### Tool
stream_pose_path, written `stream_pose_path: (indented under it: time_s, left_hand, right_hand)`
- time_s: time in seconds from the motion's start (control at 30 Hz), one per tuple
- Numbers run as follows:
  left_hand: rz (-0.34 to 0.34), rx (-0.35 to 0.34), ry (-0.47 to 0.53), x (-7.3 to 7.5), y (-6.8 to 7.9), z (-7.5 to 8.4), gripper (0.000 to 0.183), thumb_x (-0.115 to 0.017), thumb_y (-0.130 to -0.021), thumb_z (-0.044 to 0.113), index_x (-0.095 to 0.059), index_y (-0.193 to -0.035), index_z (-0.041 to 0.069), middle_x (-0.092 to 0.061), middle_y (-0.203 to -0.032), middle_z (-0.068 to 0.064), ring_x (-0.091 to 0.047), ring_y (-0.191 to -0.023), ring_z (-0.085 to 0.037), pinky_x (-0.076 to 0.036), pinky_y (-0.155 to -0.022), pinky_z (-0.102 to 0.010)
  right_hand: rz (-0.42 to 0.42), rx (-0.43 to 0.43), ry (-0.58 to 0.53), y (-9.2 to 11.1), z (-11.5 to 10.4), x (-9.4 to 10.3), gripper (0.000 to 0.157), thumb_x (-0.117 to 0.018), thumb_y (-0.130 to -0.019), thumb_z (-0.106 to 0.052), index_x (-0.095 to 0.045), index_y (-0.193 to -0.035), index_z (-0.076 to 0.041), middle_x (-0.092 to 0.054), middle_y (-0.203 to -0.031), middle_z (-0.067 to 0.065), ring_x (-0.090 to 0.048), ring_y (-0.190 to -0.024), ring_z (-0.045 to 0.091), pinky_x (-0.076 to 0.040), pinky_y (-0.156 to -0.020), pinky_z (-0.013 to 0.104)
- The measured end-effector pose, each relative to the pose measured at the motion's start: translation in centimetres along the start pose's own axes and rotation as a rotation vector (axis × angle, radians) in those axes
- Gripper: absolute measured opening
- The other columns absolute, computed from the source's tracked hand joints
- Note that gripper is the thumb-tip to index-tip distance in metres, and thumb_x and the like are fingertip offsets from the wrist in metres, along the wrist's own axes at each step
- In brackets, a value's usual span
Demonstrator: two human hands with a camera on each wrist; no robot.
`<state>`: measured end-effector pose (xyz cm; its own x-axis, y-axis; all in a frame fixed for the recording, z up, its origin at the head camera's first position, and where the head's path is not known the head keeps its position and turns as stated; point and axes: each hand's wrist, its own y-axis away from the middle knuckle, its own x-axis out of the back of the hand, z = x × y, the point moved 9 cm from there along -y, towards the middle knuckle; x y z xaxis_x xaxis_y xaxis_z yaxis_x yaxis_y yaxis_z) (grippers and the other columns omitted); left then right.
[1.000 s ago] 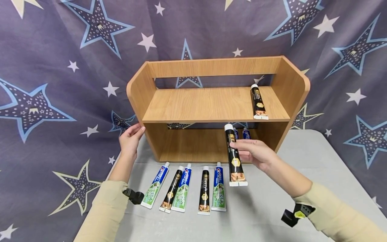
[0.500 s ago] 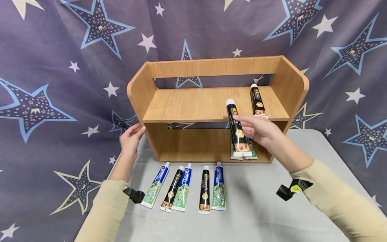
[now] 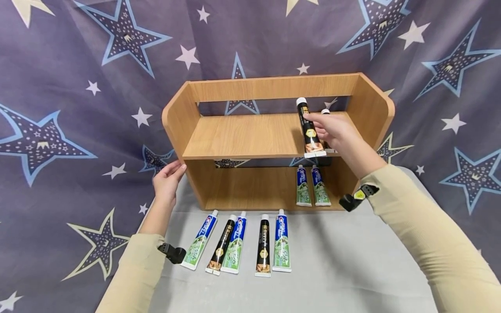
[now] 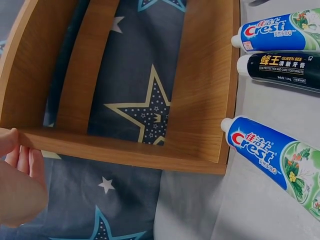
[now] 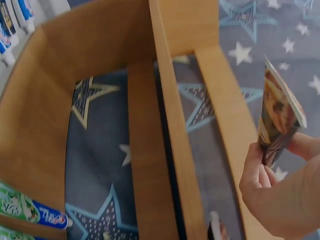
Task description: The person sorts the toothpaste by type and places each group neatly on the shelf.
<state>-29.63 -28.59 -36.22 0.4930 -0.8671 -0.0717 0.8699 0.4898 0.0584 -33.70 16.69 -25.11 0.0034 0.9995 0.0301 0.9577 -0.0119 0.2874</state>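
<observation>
My right hand (image 3: 335, 131) pinches a black toothpaste tube (image 3: 308, 127) by its side, cap up and leaning back, in front of the upper board of the wooden shelf (image 3: 242, 134). In the right wrist view the tube's flat crimped end (image 5: 280, 107) faces the camera, with thumb and fingers on either side. A second black tube (image 3: 325, 111) on the upper board is mostly hidden behind that hand. My left hand (image 3: 166, 181) grips the front edge of the shelf's left side panel; the left wrist view shows the thumb (image 4: 8, 140) on the edge and fingers on the outer side.
Two blue-green Crest tubes (image 3: 303, 187) lie on the lower board at the right. Before the shelf, on the grey-covered table (image 3: 313, 287), is a row of several toothpaste tubes (image 3: 262, 248), black and blue-green. A starry curtain (image 3: 266, 39) hangs behind.
My right hand has lifted the black tube from in front of the lower compartment to the level of the upper board. The left hand has stayed at the side panel.
</observation>
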Motion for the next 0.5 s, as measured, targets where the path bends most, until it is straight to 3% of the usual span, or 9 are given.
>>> stream_pose_path:
  time_s: [0.07,0.13,0.23,0.33,0.43,0.5]
  left_hand:
    - [0.002,0.005,-0.009,0.1,0.0,0.0,0.042,-0.070,-0.086,0.006,-0.060,-0.126,0.001,-0.064,-0.078,0.018,-0.063,-0.081,0.004,-0.055,-0.089,-0.015]
    - [0.002,0.010,-0.018,0.2,0.0,-0.1,0.042,-0.070,-0.086,0.006,-0.060,-0.127,0.001,-0.064,-0.078,0.018,-0.063,-0.081,0.004,-0.055,-0.087,-0.013]
    - [0.008,0.006,-0.027,0.4,0.0,-0.3,0.042,-0.070,-0.086,0.007,-0.060,-0.126,0.001,-0.064,-0.077,0.018,-0.063,-0.080,0.004,-0.055,-0.087,-0.014]
    - [0.008,-0.006,-0.023,0.4,0.0,-0.2,0.041,-0.070,-0.086,0.008,-0.061,-0.125,0.001,-0.064,-0.077,0.018,-0.063,-0.079,0.005,-0.055,-0.088,-0.015]
    - [0.003,-0.017,-0.029,0.2,0.0,0.0,0.041,-0.071,-0.086,0.009,-0.061,-0.125,0.001,-0.064,-0.077,0.019,-0.063,-0.079,0.005,-0.055,-0.088,-0.016]
    - [-0.001,-0.021,-0.030,0.1,0.0,0.1,0.041,-0.071,-0.086,0.008,-0.061,-0.125,0.000,-0.064,-0.076,0.019,-0.063,-0.079,0.005,-0.055,-0.087,-0.015]
  right_hand:
    - [0.053,0.016,0.051,-1.1,0.0,0.4,0.070,-0.067,-0.089,-0.029,-0.036,-0.146,-0.003,-0.051,-0.142,0.011,-0.057,-0.119,0.013,-0.049,-0.103,0.023]
    - [0.110,0.052,0.138,-2.0,-0.2,0.8,0.066,-0.069,-0.087,-0.031,-0.044,-0.141,-0.002,-0.048,-0.146,0.013,-0.059,-0.121,0.014,-0.049,-0.104,0.025]
    - [0.195,0.135,0.330,-3.1,-1.1,1.2,0.058,-0.072,-0.084,-0.035,-0.058,-0.130,-0.001,-0.050,-0.143,0.019,-0.071,-0.089,0.010,-0.057,-0.090,0.024]
    - [0.276,0.198,0.539,-3.7,-2.3,1.5,0.053,-0.073,-0.082,-0.041,-0.067,-0.119,-0.004,-0.046,-0.144,0.023,-0.069,-0.067,0.007,-0.059,-0.083,0.026]
    - [0.324,0.226,0.705,-4.0,-3.1,1.6,0.051,-0.072,-0.082,-0.045,-0.070,-0.114,-0.005,-0.054,-0.135,0.023,-0.070,-0.087,0.018,-0.052,-0.098,0.033]
    - [0.335,0.248,0.791,-4.1,-3.5,1.5,0.048,-0.070,-0.083,-0.044,-0.072,-0.109,-0.004,-0.067,-0.115,0.019,-0.062,-0.108,0.028,-0.045,-0.106,0.038]
